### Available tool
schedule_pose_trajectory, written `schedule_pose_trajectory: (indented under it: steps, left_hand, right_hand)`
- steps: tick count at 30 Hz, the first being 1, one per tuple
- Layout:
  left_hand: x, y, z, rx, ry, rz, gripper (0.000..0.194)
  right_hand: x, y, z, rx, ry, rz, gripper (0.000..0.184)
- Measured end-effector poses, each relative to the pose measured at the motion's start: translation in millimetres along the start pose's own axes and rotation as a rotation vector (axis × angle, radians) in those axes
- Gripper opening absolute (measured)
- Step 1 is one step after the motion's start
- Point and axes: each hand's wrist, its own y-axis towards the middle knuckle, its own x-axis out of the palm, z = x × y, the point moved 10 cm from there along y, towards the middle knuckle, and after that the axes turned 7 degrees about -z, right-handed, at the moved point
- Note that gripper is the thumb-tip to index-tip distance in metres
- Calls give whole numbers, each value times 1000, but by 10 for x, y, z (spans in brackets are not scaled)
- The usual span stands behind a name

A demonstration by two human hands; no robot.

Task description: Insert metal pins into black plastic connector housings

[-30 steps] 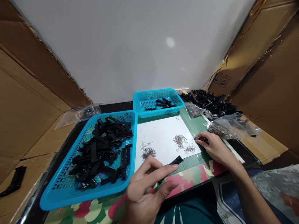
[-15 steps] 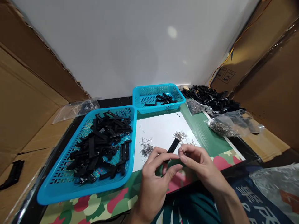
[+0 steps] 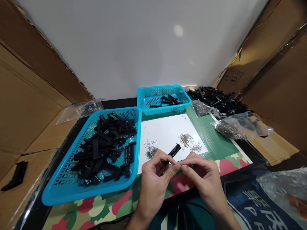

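Observation:
My left hand [image 3: 155, 179] is closed round a long black plastic part [image 3: 175, 149], whose far end sticks out past the fingers, tilted up to the right. My right hand [image 3: 203, 175] is closed too, its thumb and forefinger pinched against my left fingertips. Whatever lies in that pinch is too small to make out. Beyond the hands, a white sheet [image 3: 165, 129] carries a pile of small bent metal wires [image 3: 151, 151] on the left and another pile of small wires [image 3: 185, 140] on the right.
A large blue basket [image 3: 51, 193] full of black parts stands left. A smaller blue basket [image 3: 165, 111] with several parts sits behind. At back right lie heaped black parts [image 3: 222, 100] and plastic bags of metal pieces [image 3: 226, 129]. Cardboard walls [image 3: 275, 92] flank the table.
My left hand has turned the black part, so it lies lower and shows its grooved side. My right hand has moved slightly left, and its fingertips now meet those of my left hand.

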Motion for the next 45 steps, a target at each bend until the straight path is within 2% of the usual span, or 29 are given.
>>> schedule_pose_trajectory:
  steps: [3, 6, 9, 11, 16, 25, 29, 35, 45]
  left_hand:
    - [-12, -20, 3, -6, 1, 16, 24]
    - [30, -42, 7, -41, 37, -34, 23]
    - [90, -77, -28, -93, 167, -118, 24]
    - [110, -106, -68, -106, 293, -151, 24]
    - [134, -169, -169, -87, 505, -154, 50]
    - [165, -204, -243, -125, 561, -225, 43]
    - [172, -199, -263, -115, 541, -242, 44]
    - [174, -183, -263, -107, 541, -226, 43]
    - [144, -168, -160, -59, 592, -180, 41]
  right_hand:
    - [22, -23, -44, -34, -55, -22, 14]
    - [-40, -30, -74, -56, -188, 5, 14]
    - [-192, 7, -84, -59, -371, 92, 17]
    - [-256, 65, -52, -35, -470, 105, 17]
    - [-272, 221, 103, 52, -600, 11, 19]
    - [-239, 353, 278, 154, -685, -177, 19]
    - [-178, 410, 242, 119, -769, -217, 18]
    - [-115, 427, 117, 44, -805, -209, 17]
    - [-3, 405, 104, -99, -952, -236, 16]
